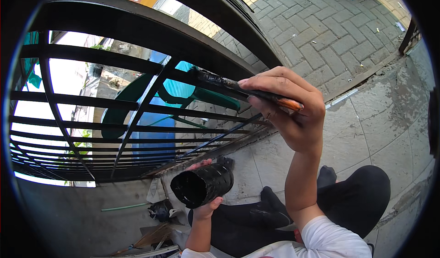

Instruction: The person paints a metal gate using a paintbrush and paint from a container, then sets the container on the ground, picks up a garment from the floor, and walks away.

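Observation:
A paintbrush (219, 80) with a dark, paint-smeared ferrule and an orange handle end is pinched in my right hand (300, 107). Its dark bristles meet a horizontal bar of the black metal fence (114, 62); whether they press on it or sit just in front, I cannot tell. Below, my left hand (208, 208) grips a black, paint-coated can (219, 181) from underneath, its fingers showing behind the far side. The can is tilted with its mouth toward the left, and its inside looks dark. How much paint it contains is not visible.
Beyond the fence stand a green plastic chair (123, 97) and a blue object (153, 129). Paving bricks (316, 38) lie outside, grey tiles (348, 134) under me. A black plastic bag (160, 210) and a thin green stick (123, 207) lie lower left, near my legs (353, 196).

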Motion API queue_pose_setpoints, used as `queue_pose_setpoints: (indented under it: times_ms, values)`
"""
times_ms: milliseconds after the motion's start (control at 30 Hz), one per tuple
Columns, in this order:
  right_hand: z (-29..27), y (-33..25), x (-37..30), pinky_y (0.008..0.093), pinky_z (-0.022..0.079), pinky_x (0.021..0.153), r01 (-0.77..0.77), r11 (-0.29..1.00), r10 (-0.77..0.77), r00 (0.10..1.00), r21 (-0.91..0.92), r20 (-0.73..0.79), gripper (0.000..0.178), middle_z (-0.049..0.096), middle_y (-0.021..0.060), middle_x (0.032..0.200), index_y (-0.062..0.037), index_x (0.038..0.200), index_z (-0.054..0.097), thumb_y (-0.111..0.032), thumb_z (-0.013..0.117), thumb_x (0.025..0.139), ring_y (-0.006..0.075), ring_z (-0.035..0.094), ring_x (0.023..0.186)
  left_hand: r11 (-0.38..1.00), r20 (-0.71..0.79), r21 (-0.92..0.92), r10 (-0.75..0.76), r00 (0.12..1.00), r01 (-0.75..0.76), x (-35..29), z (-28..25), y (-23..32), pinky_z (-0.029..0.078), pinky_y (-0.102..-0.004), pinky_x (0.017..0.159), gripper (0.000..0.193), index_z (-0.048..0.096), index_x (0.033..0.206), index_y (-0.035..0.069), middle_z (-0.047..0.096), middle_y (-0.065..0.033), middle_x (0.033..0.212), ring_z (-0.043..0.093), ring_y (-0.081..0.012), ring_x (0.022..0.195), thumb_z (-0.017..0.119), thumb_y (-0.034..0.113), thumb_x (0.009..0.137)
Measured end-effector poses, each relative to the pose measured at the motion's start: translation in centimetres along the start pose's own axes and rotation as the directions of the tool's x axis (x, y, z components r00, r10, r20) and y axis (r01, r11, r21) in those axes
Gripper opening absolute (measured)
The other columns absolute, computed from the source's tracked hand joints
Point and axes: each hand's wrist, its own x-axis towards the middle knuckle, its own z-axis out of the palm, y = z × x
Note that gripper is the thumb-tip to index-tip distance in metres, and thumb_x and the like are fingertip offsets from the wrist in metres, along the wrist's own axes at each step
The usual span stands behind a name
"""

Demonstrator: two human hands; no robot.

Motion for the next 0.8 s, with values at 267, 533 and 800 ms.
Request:
queue_pose_setpoints:
  times_ms: [267,533,800]
  values:
    - [-0.2,0.2,-0.3,0.0324,0.06,0.079,-0.022,1.0,0.022,1.0,0.01,-0.005,0.028,0.077,0.0136,0.102,0.0024,0.108,0.077,0.005,0.079,0.081,0.0229,0.073,0.092,1.0,0.005,-0.005,-0.003,1.0,0.003,0.0,0.0,-0.2,0.032,-0.0501,0.123,0.107,0.033,0.154,0.009,0.048,-0.0139,0.149,0.045,-0.0351,0.143,0.094,0.031,0.07]
    - [0.2,0.5,-1.1,0.0324,0.06,0.078,-0.061,0.998,0.062,0.998,-0.034,0.009,0.027,0.075,0.0112,0.101,-0.0023,0.11,0.077,0.004,0.078,0.083,0.0219,0.074,0.092,1.0,0.01,0.01,-0.011,1.0,0.011,0.1,0.3,0.0,0.033,-0.0503,0.123,0.107,0.032,0.154,0.008,0.048,-0.0149,0.149,0.045,-0.0353,0.143,0.094,0.033,0.07]
    - [-0.8,0.8,-2.0,0.032,0.06,0.078,-0.15,0.989,0.151,0.987,-0.012,0.062,0.025,0.075,0.0115,0.101,-0.001,0.109,0.077,0.004,0.077,0.084,0.0208,0.074,0.091,1.0,0.007,0.019,-0.013,1.0,0.013,0.1,0.2,-0.3,0.032,-0.0503,0.123,0.108,0.032,0.154,0.008,0.048,-0.0152,0.149,0.045,-0.035,0.143,0.094,0.035,0.071]
